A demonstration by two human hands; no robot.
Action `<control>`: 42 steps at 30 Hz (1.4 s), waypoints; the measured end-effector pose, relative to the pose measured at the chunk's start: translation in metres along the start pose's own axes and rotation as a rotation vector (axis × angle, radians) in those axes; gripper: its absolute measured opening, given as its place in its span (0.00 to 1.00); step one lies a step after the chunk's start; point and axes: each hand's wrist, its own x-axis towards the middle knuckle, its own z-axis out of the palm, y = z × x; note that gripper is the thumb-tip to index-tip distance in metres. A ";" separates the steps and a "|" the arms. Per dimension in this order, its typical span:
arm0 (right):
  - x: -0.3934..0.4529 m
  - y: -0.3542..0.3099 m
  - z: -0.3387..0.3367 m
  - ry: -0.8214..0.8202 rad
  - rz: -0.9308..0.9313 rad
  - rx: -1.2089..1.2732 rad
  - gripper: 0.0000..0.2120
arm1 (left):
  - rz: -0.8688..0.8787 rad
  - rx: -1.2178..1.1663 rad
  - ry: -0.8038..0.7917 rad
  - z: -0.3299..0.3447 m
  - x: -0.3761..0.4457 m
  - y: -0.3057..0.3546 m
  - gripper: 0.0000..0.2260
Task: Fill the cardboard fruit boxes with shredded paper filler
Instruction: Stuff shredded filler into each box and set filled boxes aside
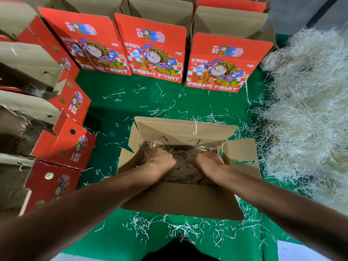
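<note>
Green floor covering (188, 102) underfoot; grey wall (288, 14) at top right corner.

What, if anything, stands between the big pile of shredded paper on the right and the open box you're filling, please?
Nothing visible does. Between the shredded paper pile and the open box lies only green mat with loose strands. The box's flaps are folded outward, and both hands are already inside, on the filler.

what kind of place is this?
Likely a fruit-packing work area. Rows of red boxes marked "FRESH FRUIT" stand open on a green floor covering, with a big heap of shredded paper beside them.
</note>
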 end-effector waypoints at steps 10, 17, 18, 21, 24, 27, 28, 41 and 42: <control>0.016 -0.007 0.009 -0.113 0.025 -0.386 0.16 | -0.071 -0.674 -0.174 0.016 0.044 0.040 0.12; 0.010 -0.004 0.018 -0.128 0.089 -0.292 0.20 | -0.128 -0.785 -0.301 0.008 0.056 0.040 0.18; 0.008 -0.004 0.019 -0.126 0.087 -0.263 0.23 | -0.113 -0.809 -0.296 0.010 0.057 0.041 0.17; 0.005 -0.003 0.017 -0.127 0.078 -0.177 0.32 | -0.149 -0.812 -0.261 0.009 0.051 0.046 0.17; 0.005 -0.004 0.020 -0.126 0.100 -0.162 0.34 | -0.205 -0.820 -0.194 0.008 0.042 0.042 0.14; 0.006 -0.004 0.020 -0.159 0.103 -0.192 0.39 | -0.277 -0.823 -0.073 0.011 0.029 0.032 0.12; 0.005 -0.004 0.019 -0.189 0.097 -0.210 0.41 | -0.315 -0.836 -0.022 0.013 0.025 0.026 0.13; -0.009 0.005 -0.003 -0.156 0.107 0.007 0.11 | -0.155 -0.450 -0.063 0.007 -0.016 -0.005 0.06; -0.009 0.005 -0.001 -0.133 0.077 0.063 0.11 | -0.173 -0.437 -0.046 0.005 -0.015 -0.005 0.07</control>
